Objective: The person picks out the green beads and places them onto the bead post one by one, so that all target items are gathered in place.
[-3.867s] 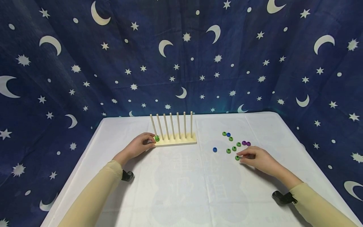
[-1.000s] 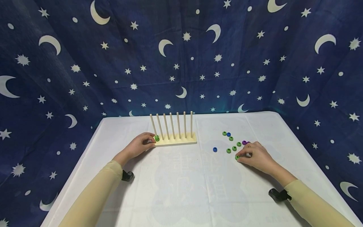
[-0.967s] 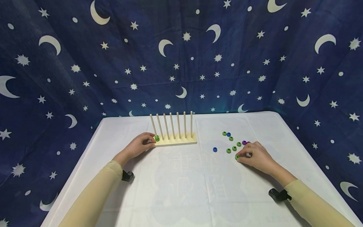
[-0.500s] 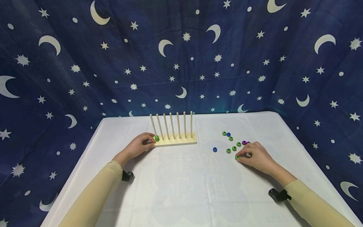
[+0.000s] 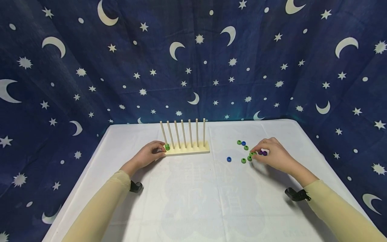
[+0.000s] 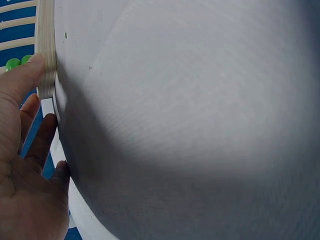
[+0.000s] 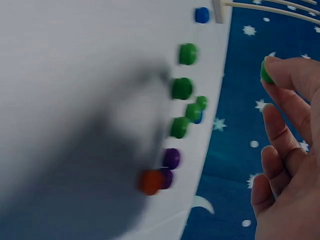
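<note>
Raised off the table (image 5: 187, 201), one green bead (image 7: 265, 73) sits pinched between the fingers of the right hand (image 5: 274, 155); fingers of the left hand (image 5: 147, 155) grip the left end of the wooden peg rack (image 5: 188, 151)

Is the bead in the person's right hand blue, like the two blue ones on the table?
No, the right wrist view shows the right hand pinching a green bead between thumb and finger.
</note>
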`<state>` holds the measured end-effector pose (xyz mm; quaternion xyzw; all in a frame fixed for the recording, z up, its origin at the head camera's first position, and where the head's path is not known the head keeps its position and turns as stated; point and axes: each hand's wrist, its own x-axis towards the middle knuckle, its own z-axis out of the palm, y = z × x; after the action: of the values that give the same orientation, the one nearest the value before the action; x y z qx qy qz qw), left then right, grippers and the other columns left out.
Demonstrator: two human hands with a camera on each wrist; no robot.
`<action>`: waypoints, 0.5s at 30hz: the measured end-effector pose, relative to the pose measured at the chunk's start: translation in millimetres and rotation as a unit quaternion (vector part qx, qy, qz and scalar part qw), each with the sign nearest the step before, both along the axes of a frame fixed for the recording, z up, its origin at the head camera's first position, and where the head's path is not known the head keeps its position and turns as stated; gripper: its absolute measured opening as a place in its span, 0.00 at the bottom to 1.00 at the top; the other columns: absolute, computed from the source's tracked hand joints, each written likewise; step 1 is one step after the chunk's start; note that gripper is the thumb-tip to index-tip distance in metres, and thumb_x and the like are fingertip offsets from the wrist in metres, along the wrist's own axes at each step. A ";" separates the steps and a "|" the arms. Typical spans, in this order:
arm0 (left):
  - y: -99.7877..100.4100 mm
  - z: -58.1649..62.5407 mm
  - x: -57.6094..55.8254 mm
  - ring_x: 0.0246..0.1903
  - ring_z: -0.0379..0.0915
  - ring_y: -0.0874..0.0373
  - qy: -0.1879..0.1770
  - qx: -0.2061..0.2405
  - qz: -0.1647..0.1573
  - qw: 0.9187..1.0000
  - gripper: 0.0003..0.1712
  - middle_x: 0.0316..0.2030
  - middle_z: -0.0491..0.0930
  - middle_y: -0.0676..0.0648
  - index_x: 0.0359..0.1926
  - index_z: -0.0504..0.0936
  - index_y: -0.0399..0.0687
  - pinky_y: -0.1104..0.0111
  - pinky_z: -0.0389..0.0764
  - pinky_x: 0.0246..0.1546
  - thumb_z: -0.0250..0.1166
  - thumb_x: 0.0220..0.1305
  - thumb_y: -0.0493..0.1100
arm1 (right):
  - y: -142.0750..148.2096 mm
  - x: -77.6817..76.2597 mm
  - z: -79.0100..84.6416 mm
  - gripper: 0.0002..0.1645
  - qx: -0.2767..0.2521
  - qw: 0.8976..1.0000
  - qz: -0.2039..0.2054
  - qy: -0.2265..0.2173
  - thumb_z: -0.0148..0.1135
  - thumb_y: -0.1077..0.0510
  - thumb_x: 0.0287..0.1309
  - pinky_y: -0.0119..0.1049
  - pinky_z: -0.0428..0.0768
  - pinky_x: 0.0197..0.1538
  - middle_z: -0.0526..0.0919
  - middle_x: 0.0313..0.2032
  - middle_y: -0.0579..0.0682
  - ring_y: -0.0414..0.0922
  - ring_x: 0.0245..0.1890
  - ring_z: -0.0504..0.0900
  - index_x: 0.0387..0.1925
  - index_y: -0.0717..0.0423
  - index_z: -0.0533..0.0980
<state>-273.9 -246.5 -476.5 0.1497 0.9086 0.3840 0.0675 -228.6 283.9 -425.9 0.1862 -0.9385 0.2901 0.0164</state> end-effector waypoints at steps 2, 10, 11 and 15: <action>0.1 0.2 -0.3 0.69 0.64 0.41 0.003 -0.002 -0.001 1.000 0.04 0.65 0.74 0.41 0.41 0.85 0.49 0.48 0.59 0.73 0.71 0.67 0.39 | -2.8 -4.5 9.8 0.10 -0.003 1.000 0.003 -0.005 0.75 0.49 0.60 0.48 0.68 0.49 0.83 0.41 0.44 0.47 0.51 0.67 0.42 0.42 0.88; 0.1 0.4 -0.6 0.69 0.65 0.41 0.004 0.002 -0.004 1.000 0.04 0.65 0.74 0.40 0.42 0.85 0.48 0.49 0.60 0.73 0.70 0.68 0.38 | -18.8 -25.7 42.7 0.11 -0.021 0.999 0.030 -0.014 0.72 0.46 0.63 0.50 0.70 0.51 0.82 0.45 0.47 0.47 0.53 0.66 0.45 0.42 0.87; 0.0 0.4 -0.5 0.69 0.65 0.41 0.004 0.002 -0.005 1.000 0.04 0.65 0.74 0.40 0.42 0.85 0.47 0.49 0.60 0.73 0.70 0.68 0.38 | -20.7 -28.5 45.5 0.11 -0.022 0.999 0.034 -0.013 0.72 0.46 0.63 0.51 0.70 0.51 0.82 0.45 0.46 0.47 0.54 0.66 0.45 0.42 0.87; 0.0 -0.1 -0.8 0.69 0.65 0.41 0.005 0.002 -0.007 1.000 0.04 0.65 0.74 0.40 0.42 0.85 0.48 0.49 0.60 0.73 0.70 0.68 0.39 | -27.8 -38.5 53.9 0.11 -0.030 0.998 0.047 -0.014 0.72 0.47 0.63 0.52 0.71 0.51 0.82 0.45 0.47 0.48 0.53 0.66 0.46 0.42 0.87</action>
<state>-274.7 -246.5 -476.6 0.1583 0.9071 0.3846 0.0651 -267.1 256.1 -372.0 0.2256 -0.9197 0.3214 -0.0046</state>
